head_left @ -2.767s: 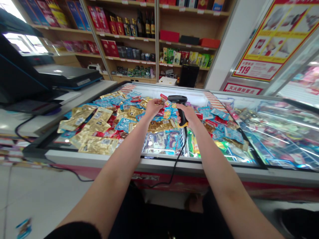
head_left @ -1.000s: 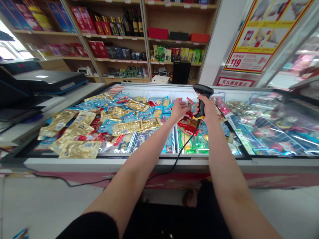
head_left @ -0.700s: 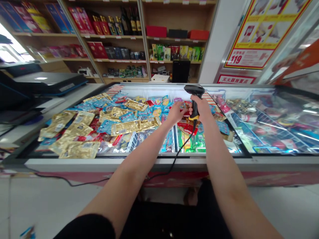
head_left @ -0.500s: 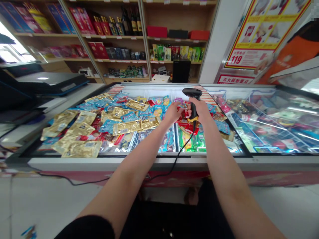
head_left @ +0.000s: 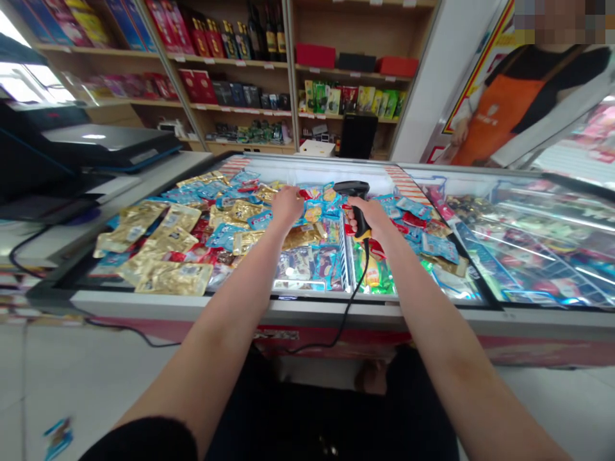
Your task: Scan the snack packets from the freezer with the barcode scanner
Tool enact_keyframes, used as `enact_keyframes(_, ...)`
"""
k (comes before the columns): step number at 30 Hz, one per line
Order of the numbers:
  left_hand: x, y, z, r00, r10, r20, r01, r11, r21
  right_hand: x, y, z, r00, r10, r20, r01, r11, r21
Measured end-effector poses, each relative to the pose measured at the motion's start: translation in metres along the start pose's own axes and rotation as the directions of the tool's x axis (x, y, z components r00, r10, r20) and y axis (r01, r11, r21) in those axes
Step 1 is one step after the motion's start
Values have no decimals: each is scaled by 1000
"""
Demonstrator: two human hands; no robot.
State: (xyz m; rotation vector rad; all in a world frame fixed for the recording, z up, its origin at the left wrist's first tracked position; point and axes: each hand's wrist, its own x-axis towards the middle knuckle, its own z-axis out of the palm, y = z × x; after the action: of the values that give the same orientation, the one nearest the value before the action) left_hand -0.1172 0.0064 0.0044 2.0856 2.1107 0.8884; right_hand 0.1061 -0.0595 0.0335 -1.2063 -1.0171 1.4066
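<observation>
At the chest freezer (head_left: 240, 302): two bare forearms reach forward from the bottom of the view, over heaped snack packets.
Left hand (head_left: 287, 206): held palm down above the left part of the heap, with its fingers (head_left: 283, 216) bent toward the packets.
Right hand (head_left: 369, 216): raised just right of the middle of the freezer, well apart from the left hand, wrapped around the handle of a barcode scanner (head_left: 354, 203).
Finger state: right, clenched on the scanner handle; left, curled, but the palm hides whether a packet is grasped, so this cannot be told.
Scanner: black with a yellow band at its base; its head points forward, and a black cord (head_left: 346, 326) hangs down over the front rim.
Packets: gold foil packets (head_left: 163, 256) and blue packets (head_left: 225, 235) lie loose in the freezer, directly below both hands.
Surroundings: a glass lid (head_left: 528, 246) covers the right end; to the left, a dark laptop (head_left: 110, 137) rests on a white tabletop (head_left: 163, 171); ahead stand wooden shelves (head_left: 240, 86); upper right, a person in an orange apron (head_left: 497, 112).
</observation>
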Motion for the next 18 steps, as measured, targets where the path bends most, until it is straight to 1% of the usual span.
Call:
enact_keyframes(4, 5, -39, -15, 993, -92, -77, 97, 993, 64, 5, 6, 25, 999, 19, 28, -18, 999, -46)
enact_keyframes(7, 7, -56, -20, 984, -145, -102, 155, 984, 93, 9, 11, 41, 997, 32, 67, -28, 998, -58)
enact_keyframes(10, 11, -61, -22, 982, -163, -94, 173, 979, 108, 11, 15, 55, 994, 44, 95, -37, 997, -72)
enact_keyframes(12, 13, -60, -22, 982, -179, -65, 185, 976, 111, 12, 18, 61, 992, 50, 114, -41, 996, -77)
enact_keyframes(15, 15, -58, -22, 981, -194, -9, 194, 973, 126, 11, 22, 64, 989, 57, 137, -45, 995, -90)
enact_keyframes(18, 16, -57, -20, 983, -185, 5, 183, 975, 125, 11, 25, 63, 987, 59, 147, -43, 993, -108)
